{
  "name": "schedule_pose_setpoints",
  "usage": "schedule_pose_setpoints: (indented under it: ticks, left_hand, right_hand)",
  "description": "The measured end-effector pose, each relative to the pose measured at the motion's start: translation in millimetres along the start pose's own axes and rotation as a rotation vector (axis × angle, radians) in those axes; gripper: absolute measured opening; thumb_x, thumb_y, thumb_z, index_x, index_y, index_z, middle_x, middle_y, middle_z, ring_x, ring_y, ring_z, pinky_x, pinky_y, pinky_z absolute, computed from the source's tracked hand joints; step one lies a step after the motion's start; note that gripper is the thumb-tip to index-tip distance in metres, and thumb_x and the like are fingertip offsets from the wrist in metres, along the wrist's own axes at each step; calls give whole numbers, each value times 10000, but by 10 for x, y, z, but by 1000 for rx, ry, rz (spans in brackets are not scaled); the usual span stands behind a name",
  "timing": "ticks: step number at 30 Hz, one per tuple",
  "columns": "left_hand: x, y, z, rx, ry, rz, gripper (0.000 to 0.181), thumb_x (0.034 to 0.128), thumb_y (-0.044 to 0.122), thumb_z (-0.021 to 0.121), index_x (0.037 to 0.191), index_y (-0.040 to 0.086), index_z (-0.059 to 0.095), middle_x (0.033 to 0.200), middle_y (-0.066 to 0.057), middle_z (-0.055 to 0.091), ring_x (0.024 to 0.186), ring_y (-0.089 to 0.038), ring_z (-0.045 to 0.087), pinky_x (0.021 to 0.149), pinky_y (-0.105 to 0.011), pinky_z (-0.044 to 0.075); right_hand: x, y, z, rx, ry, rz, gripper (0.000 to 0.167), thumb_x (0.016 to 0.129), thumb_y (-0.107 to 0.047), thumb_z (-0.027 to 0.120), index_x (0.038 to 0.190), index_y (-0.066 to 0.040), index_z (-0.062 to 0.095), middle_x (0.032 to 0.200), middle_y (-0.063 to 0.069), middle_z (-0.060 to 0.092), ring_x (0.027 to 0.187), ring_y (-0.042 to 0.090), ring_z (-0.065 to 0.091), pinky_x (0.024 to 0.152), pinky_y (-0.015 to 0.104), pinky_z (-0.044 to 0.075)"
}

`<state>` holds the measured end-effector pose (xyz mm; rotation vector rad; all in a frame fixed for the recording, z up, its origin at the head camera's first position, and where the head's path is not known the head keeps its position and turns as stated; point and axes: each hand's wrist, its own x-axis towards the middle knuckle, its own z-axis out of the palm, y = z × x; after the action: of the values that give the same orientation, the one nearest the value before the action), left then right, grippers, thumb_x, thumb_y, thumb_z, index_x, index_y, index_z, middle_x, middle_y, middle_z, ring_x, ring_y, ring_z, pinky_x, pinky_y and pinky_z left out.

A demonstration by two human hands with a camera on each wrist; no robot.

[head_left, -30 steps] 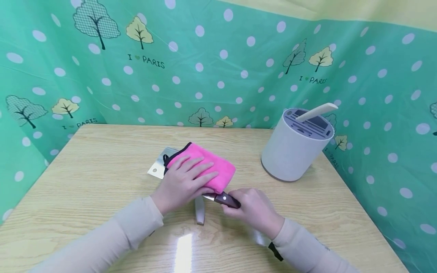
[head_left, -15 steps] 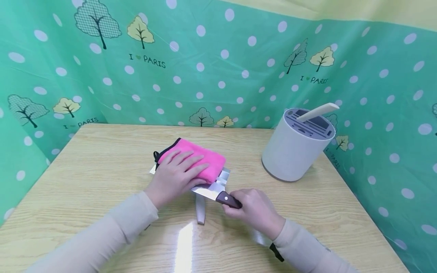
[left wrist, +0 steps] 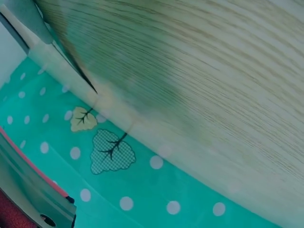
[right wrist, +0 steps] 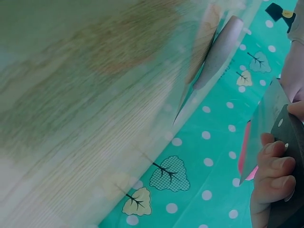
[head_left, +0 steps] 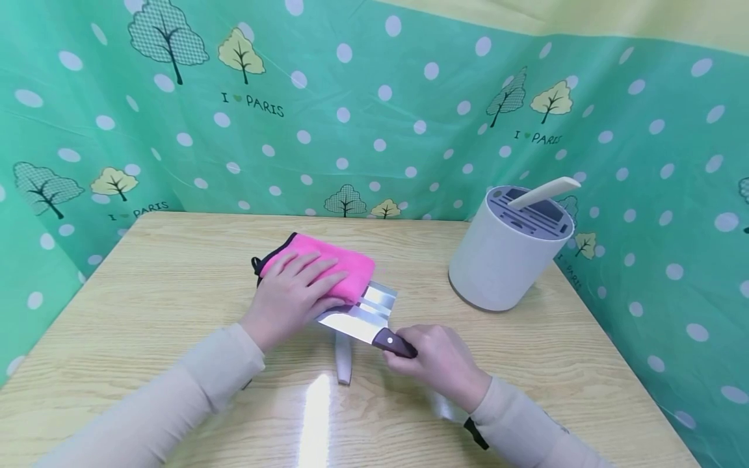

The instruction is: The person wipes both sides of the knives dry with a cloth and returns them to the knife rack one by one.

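A pink cloth with black trim (head_left: 357, 263) lies over part of a wide metal blade (head_left: 354, 323). My left hand (head_left: 288, 300) rests on top of the cloth with its fingers spread and nearly straight. The knife's dark handle (head_left: 393, 342) is gripped by my right hand (head_left: 441, 363), and the blade points left under the cloth. Behind it, another shiny metal blade (head_left: 381, 298) shows to the right of the cloth. In the right wrist view, curled fingers (right wrist: 275, 166) hold the dark handle beside the blade (right wrist: 262, 124). The left wrist view does not show the left hand clearly.
A white handle (head_left: 343, 361) lies on the wooden table (head_left: 175, 286) below the blades. A white round knife block (head_left: 497, 260) with a pale handle (head_left: 544, 192) sticking out stands at the back right. A black-ended object (head_left: 475, 433) lies beside the right sleeve.
My left hand and the pink cloth have slid left and slightly back, uncovering more of the gripped knife's blade and the metal blade behind. My right hand has barely moved.
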<state>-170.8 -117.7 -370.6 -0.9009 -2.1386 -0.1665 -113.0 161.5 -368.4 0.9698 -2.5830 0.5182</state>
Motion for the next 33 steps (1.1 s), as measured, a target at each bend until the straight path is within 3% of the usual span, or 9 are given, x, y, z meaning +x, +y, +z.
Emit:
schedule_pose_setpoints:
  ticks: [10,17,24,33]
  left_hand:
    - [-32,-71,-19,-17,-19,-49,481,905,536,571,1251,219,676,1213,-64,698,1136,-319,635,980,-491,465]
    - [-57,-119,-23,-26,-13,-76,502,969,579,472,1234,212,689,1206,-69,705,1137,-325,634,979,-490,464]
    - [-82,-168,-65,-27,-45,-121,483,828,473,665,1233,210,693,1211,-61,704,1149,-330,621,990,-497,458]
    - [-123,-199,-70,-23,-51,-120,489,838,462,641,1233,180,698,1208,-104,700,1142,-357,620,992,-523,459]
  right_hand:
    - [-23,19,13,-13,25,-30,240,771,-248,765,653,-171,570,552,-121,491,503,-59,305,440,83,231]
    - [-44,26,13,-1,33,-50,227,771,-234,771,666,-162,583,556,-113,519,498,-64,317,439,68,244]
    - [-62,34,13,-6,29,-46,239,770,-245,773,666,-173,570,557,-128,474,503,-62,296,440,68,224]
    - [-76,35,43,-18,43,-63,264,762,-247,775,648,-175,549,549,-131,462,501,-60,288,439,67,211]
